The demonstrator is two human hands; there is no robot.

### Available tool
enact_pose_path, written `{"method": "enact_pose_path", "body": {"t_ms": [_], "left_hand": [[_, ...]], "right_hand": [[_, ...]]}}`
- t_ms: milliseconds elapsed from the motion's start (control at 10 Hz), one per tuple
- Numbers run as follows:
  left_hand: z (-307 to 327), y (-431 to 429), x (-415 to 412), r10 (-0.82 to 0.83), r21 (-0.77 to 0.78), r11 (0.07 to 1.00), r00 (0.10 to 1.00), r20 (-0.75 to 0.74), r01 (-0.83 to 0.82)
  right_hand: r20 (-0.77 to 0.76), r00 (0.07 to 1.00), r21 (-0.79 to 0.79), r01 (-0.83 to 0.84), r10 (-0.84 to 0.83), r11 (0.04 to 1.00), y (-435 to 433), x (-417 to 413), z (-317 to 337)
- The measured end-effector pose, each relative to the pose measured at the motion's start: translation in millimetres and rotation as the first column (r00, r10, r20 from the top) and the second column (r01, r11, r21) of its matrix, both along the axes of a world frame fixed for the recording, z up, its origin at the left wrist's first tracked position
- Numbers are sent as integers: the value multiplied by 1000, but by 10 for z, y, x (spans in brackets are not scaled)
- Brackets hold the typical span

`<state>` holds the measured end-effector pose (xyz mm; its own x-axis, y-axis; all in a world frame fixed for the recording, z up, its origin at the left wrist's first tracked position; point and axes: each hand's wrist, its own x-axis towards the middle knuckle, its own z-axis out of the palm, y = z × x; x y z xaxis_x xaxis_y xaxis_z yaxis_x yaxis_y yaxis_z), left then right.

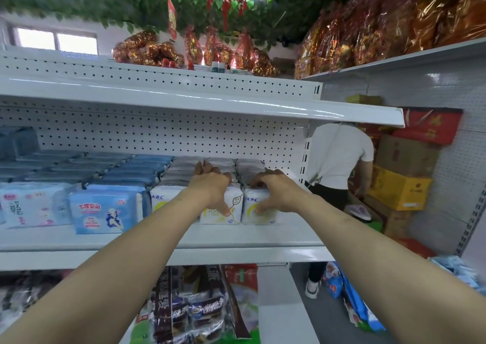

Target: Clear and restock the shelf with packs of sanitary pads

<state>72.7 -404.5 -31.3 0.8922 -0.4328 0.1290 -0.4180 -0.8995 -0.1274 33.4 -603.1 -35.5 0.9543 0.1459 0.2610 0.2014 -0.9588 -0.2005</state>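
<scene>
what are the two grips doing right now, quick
left grip: holds the middle pack, thumb on its front.
right grip: holds the end pack, thumb on its front.

A small shop around me, white pegboard shelf (163, 241) stocked with rows of sanitary pad packs (105, 212), stacked cartons (399, 191) beside, snack bags (194, 314) below

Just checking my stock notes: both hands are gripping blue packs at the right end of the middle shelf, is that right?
No, the packs are white, not blue. The head view shows the left hand and the right hand gripping white packs at the right end of the middle shelf.
</scene>
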Motion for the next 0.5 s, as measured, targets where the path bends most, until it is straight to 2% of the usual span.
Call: {"method": "enact_pose_path", "body": {"t_ms": [200,400,500], "left_hand": [[-29,23,-19,-27,-28,999,1000,15,28],[-39,122,-82,-85,-72,994,996,13,85],[46,259,-106,-118,-116,986,993,21,120]], "right_hand": [[5,999,-33,52,-52,998,72,-43,-22],[10,990,-139,141,-141,980,216,-119,-33],[23,982,-134,191,-190,972,339,-168,53]]}}
